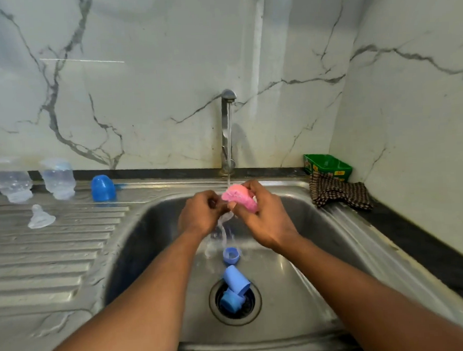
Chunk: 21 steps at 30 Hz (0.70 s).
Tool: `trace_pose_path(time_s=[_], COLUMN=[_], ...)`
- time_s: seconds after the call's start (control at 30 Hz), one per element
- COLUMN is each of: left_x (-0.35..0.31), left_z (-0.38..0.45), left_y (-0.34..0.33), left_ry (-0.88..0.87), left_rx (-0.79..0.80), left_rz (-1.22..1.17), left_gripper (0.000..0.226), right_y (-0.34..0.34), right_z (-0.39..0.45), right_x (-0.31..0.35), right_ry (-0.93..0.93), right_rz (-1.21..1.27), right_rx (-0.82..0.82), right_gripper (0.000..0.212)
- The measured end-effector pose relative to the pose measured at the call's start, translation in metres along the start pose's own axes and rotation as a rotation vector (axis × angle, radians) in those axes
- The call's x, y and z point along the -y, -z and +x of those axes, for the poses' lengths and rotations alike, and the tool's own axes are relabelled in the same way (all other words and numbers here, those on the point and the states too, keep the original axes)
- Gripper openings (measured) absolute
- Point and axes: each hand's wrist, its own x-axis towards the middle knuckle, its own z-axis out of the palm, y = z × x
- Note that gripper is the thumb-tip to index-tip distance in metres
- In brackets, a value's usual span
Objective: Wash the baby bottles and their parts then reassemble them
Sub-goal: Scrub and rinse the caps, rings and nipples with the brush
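Over the sink basin (153, 233), under the running tap (229, 127), my right hand (262, 219) grips a pink sponge (238, 197). My left hand (200, 214) pinches a small clear teat (225, 218) against the sponge, and water runs off it. A blue ring (232, 255) lies on the basin floor. A blue cap (237, 281) and another blue part (230, 303) lie on the drain. On the drainboard to the left, two clear bottles (10, 181) (57, 179) stand upside down, with a blue dome cap (103, 188) and a second clear teat (41, 217) beside them.
A green box (327, 166) sits in the back right corner with a checked cloth (338, 194) in front of it, draped at the sink's edge. The ribbed drainboard (54, 251) stretches left. Marble walls close in behind and on the right.
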Motion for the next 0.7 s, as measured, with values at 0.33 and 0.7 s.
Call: trace_pose_path(time_s=[0.33,0.7], left_x=[-0.007,0.050], left_z=[-0.053,-0.037], left_y=[0.127,0.211], left_ry=[-0.355,0.110], left_rx=[-0.011,-0.368], left_rz=[0.611,0.622], left_gripper=[0.032,0.014], right_y=[-0.022,-0.115], right_z=[-0.037,0.001], right_x=[0.073,0.138], right_ry=[0.343,0.177], right_rz=[-0.356,-0.277], right_rx=[0.125,0.163], right_gripper=[0.037,0.028])
